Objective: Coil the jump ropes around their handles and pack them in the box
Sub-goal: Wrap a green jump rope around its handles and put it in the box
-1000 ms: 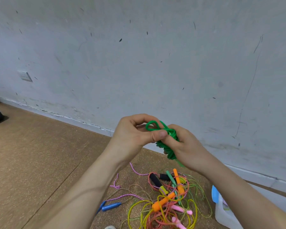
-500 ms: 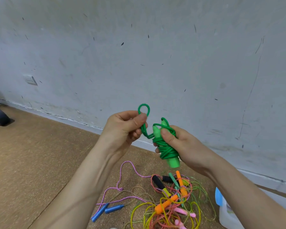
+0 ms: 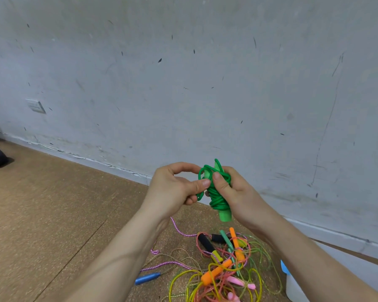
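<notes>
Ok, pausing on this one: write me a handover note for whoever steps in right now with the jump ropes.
Left hand: pinches a loose loop of the green jump rope near the top of the bundle.
Right hand: grips the bundle, thumb across the coils; a green handle end sticks out below.
Done: green rope mostly coiled around its handles, held up in the air.
Left: tuck in that last loop and put the bundle in the box, at the lower right edge, contents not visible. Then coil the pile of tangled ropes on the floor.
</notes>
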